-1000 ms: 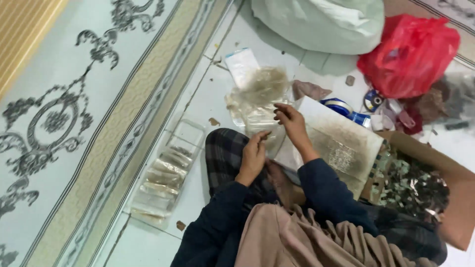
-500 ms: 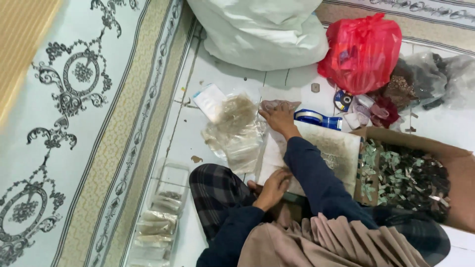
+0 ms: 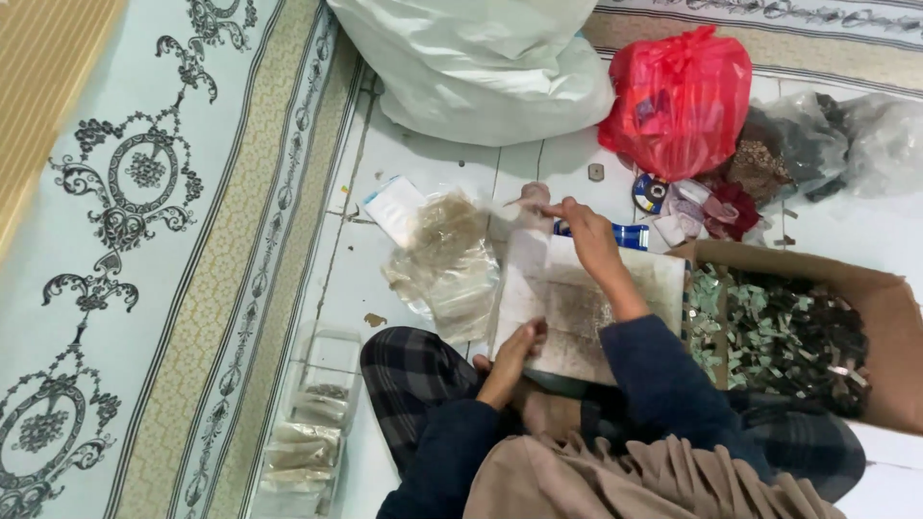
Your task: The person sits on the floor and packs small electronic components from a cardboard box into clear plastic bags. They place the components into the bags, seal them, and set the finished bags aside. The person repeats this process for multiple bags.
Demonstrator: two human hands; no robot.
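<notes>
Lap: a person sits on the tiled floor (image 3: 437, 159) in checked trousers (image 3: 409, 380) and dark blue sleeves.
Clear tray: a long see-through tray (image 3: 310, 413) lies on the floor just beside the person's left knee, holding small filled packets in a row.
Left hand: the left hand (image 3: 512, 351) grips the near edge of a pale flat board (image 3: 577, 298), fingers curled round the edge, thumb on top.
Board: it rests tilted across the lap, with a patch of fine greyish bits on its face.
Right hand: the right hand (image 3: 586, 235) reaches over the far end of the board, fingers drawn together, pinching a small thin pale piece (image 3: 519, 201) at the tips; what the piece is cannot be told.
Cardboard box: an open brown box (image 3: 870, 288) at the person's right, touching the board's edge, full of small green and dark scraps.
Clear bags: a heap of crumpled clear plastic bags (image 3: 447, 259) on the floor left of the board.
Red bag: a knotted red plastic bag (image 3: 678, 101) beyond the right hand.
White sack: a big white sack (image 3: 481, 62) farthest off, beside the red bag.
Rug: a pale patterned rug (image 3: 144, 192) runs along the left.
</notes>
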